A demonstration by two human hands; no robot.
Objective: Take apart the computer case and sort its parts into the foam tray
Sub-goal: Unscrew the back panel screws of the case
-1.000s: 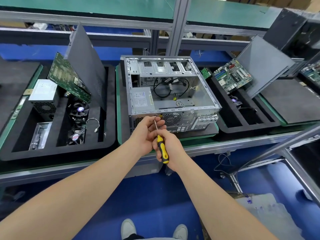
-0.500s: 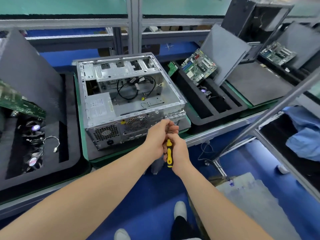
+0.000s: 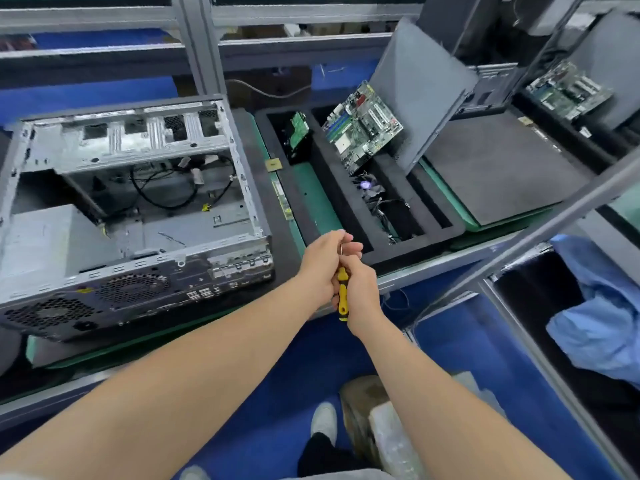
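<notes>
Both hands shifted right, off rear of open grey metal computer case, now over near edge of black foam tray.

- Right hand grasps handle of yellow-black screwdriver.
- Left hand pinches shaft near tip. Probably screw there, too small to see.
- Case sits just left of tray.
- Release low inside slot so small part can't bounce out.

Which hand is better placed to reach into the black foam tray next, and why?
Probably the left hand: its fingers pinch the shaft of the yellow-and-black screwdriver beside the black foam tray; the right hand grips the handle.
</notes>
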